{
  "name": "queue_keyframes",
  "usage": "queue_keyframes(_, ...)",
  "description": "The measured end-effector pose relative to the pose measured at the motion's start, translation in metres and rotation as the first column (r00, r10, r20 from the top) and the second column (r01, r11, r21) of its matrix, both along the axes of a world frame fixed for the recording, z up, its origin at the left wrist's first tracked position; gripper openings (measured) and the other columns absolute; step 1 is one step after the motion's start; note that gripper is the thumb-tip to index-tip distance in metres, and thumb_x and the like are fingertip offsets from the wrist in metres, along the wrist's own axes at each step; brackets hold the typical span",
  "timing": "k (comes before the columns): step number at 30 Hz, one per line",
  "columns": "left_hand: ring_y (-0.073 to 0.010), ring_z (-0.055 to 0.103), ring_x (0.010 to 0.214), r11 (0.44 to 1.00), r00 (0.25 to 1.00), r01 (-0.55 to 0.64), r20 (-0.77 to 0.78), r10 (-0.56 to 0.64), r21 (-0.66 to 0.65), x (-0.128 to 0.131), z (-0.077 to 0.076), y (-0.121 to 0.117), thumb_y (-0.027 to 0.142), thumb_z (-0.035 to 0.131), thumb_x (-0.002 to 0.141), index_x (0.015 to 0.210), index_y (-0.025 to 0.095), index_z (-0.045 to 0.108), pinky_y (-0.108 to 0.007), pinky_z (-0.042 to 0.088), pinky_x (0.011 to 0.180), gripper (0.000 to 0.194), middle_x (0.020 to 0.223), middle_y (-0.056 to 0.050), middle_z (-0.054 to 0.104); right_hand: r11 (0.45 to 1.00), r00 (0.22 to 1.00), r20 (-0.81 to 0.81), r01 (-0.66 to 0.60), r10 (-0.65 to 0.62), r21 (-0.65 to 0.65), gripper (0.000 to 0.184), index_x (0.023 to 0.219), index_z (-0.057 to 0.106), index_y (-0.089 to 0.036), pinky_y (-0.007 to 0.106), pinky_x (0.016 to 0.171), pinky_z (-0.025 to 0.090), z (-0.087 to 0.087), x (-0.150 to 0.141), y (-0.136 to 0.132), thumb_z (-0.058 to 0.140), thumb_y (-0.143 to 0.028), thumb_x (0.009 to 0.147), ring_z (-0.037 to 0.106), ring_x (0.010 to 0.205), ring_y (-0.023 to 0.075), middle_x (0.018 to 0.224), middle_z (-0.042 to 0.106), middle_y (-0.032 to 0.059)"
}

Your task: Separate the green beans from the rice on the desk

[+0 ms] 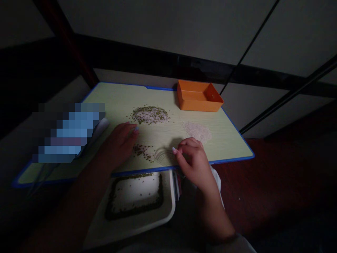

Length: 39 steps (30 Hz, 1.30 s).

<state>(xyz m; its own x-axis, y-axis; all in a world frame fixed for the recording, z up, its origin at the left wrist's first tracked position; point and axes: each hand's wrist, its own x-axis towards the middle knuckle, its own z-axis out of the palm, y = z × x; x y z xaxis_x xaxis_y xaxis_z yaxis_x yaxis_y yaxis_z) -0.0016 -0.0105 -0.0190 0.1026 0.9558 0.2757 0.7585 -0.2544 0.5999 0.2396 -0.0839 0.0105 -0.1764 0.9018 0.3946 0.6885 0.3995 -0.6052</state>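
My left hand (123, 142) is over the left middle of a pale table (116, 102), its thumb and forefinger close together; whatever is between them is hidden. Beside it lies a small scatter of green beans and pale grains (144, 151). My right hand (193, 158) hovers by the front edge, thumb and forefinger pinched; I cannot make out anything between the tips. Just beyond its knuckles is a pile of pale grains (197, 130). Farther back, a larger mixed pile of green beans and pale grains (150, 115) spreads across the table.
An orange box (198, 106) stands at the back right. Below the front edge sits a white tray (171, 207) with green beans along its inner sides. A blurred-out blue object (76, 130) lies at the left. Cabinet panels (158, 28) rise behind the table's blue rim.
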Motion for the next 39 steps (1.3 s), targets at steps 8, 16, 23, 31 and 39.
queue_keyframes(8,-0.0233,0.048,0.125,1.000,1.000,-0.015,-0.006,0.015,-0.001,0.002,0.000,-0.001,0.050,0.030,0.089,0.117,0.018,0.056,-0.047,0.034,0.112,0.050,0.128,-0.011,0.056,1.000,1.000,0.018,0.016,-0.017,0.026,0.024,0.068,0.055,-0.019,0.033,0.082,0.035,-0.006,-0.007,0.004,0.054,-0.026,0.090,0.055,0.085,0.0180,0.077,0.061,0.0021)
queue_keyframes(16,-0.0237,0.049,0.123,1.000,1.000,-0.011,-0.006,0.011,-0.010,0.002,0.003,-0.002,0.050,0.030,0.089,0.117,0.017,0.056,-0.047,0.035,0.111,0.051,0.127,-0.011,0.056,0.997,0.991,0.110,0.076,-0.079,0.029,0.025,0.068,0.054,-0.019,0.034,0.083,0.034,-0.009,-0.003,0.006,0.052,-0.028,0.091,0.055,0.086,0.0186,0.078,0.061,0.0025)
queue_keyframes(23,-0.0232,0.048,0.124,1.000,1.000,-0.004,-0.009,0.004,0.000,0.001,0.000,0.000,0.050,0.029,0.089,0.118,0.017,0.055,-0.046,0.034,0.112,0.051,0.127,-0.012,0.056,0.994,0.983,0.149,0.103,-0.108,0.039,0.025,0.068,0.053,-0.019,0.033,0.081,0.034,-0.010,0.002,0.008,0.050,-0.028,0.091,0.055,0.084,0.0191,0.077,0.060,0.0031)
queue_keyframes(31,-0.0239,0.049,0.124,1.000,1.000,-0.009,-0.009,0.009,0.005,0.001,-0.001,0.000,0.051,0.029,0.089,0.117,0.016,0.056,-0.047,0.034,0.112,0.052,0.126,-0.012,0.056,0.994,0.983,0.153,0.097,-0.104,0.051,0.025,0.069,0.054,-0.018,0.033,0.082,0.034,-0.010,0.000,0.007,0.050,-0.027,0.092,0.054,0.085,0.0185,0.076,0.060,0.0029)
queue_keyframes(39,-0.0226,0.049,0.123,1.000,1.000,-0.005,-0.007,0.005,0.010,0.003,0.002,-0.001,0.053,0.028,0.089,0.116,0.018,0.056,-0.046,0.034,0.112,0.052,0.125,-0.011,0.057,0.986,0.968,0.190,0.152,-0.162,0.065,0.026,0.069,0.055,-0.018,0.034,0.081,0.033,-0.012,-0.002,0.009,0.048,-0.028,0.092,0.054,0.085,0.0200,0.077,0.061,0.0045)
